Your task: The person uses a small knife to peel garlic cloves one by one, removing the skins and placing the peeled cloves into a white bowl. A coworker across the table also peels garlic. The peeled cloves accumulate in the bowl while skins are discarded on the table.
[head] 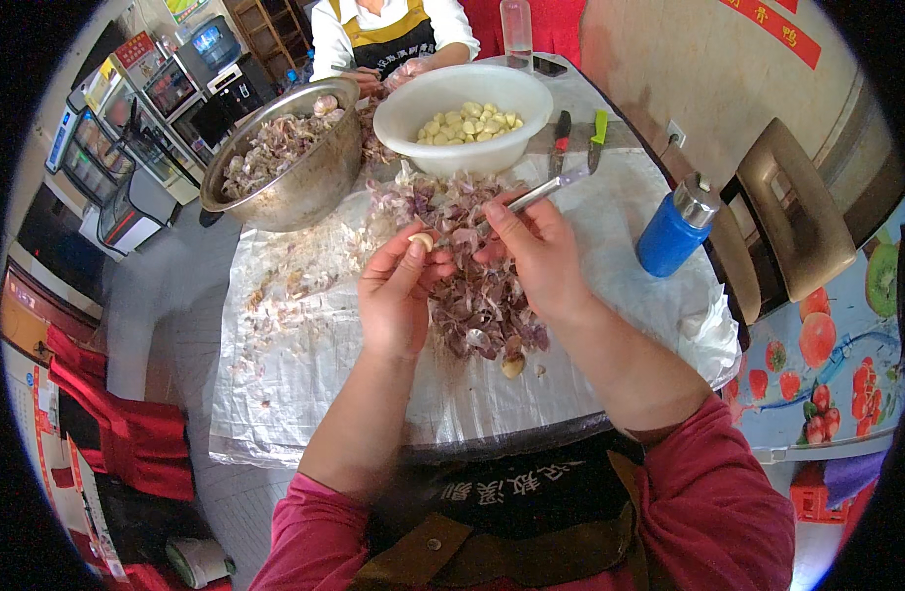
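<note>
Between the thumb and fingers of my left hand [400,284] is a pale garlic clove [421,241]. My right hand [535,255] grips a slim metal-bladed knife [544,190], its narrow length slanting up to the right past my fingers. Both hands hover over a heap of purplish garlic skins [489,303]. At the near end of that heap lies a yellowish clove [512,366]. Beyond my hands stands a white plastic basin [463,159] with many peeled garlic cloves [471,124] in it. To its left, a tilted metal basin [304,185] holds unpeeled garlic [275,151].
Two knives, one with a red and black handle [561,133] and one green-handled [598,127], lie right of the white basin. A blue bottle [672,235] stands at the right edge, near crumpled white tissue [709,332]. Across the plastic-covered table [312,399] sits another person [393,37] with gloved hands.
</note>
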A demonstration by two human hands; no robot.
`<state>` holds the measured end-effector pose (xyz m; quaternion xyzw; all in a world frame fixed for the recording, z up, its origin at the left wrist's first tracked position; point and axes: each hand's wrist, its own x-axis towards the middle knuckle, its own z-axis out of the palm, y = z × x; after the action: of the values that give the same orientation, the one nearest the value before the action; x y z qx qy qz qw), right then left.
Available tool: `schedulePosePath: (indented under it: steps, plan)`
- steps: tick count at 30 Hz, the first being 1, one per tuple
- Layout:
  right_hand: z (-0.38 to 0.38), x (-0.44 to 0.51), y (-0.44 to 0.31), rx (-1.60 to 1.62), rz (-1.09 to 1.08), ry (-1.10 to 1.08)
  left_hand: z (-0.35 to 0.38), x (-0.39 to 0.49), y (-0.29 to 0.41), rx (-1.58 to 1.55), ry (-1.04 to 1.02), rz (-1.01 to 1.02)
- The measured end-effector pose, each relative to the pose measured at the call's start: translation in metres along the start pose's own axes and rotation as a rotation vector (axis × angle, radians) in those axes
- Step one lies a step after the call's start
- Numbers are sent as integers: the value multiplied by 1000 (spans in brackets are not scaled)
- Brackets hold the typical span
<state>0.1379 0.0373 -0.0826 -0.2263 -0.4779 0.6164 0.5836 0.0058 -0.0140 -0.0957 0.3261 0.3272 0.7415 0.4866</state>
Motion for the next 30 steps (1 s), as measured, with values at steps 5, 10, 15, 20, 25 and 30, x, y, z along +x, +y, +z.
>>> schedulePosePath:
  steps: [5, 10, 15, 20, 25, 30]
  plan:
    - [-1, 4, 2, -493, -360, 11, 2, 2, 5, -29, 52, 4]
    - [-4, 2, 0, -689, -288, -1, 4, 5, 16, 24, 115, -92]
    - [-1, 2, 3, -691, -437, 13, 29, 51, 36, 67, 78, -196]
    - [-5, 2, 7, -746, -425, -26, 41, 90, 55, 221, 14, -70]
    - [-7, 7, 10, -803, -515, -40, -30, 69, 97, 782, -71, -67]
    - [-2, 1, 11, -670, -473, -128, -117, 44, 149, 1327, 83, -381]
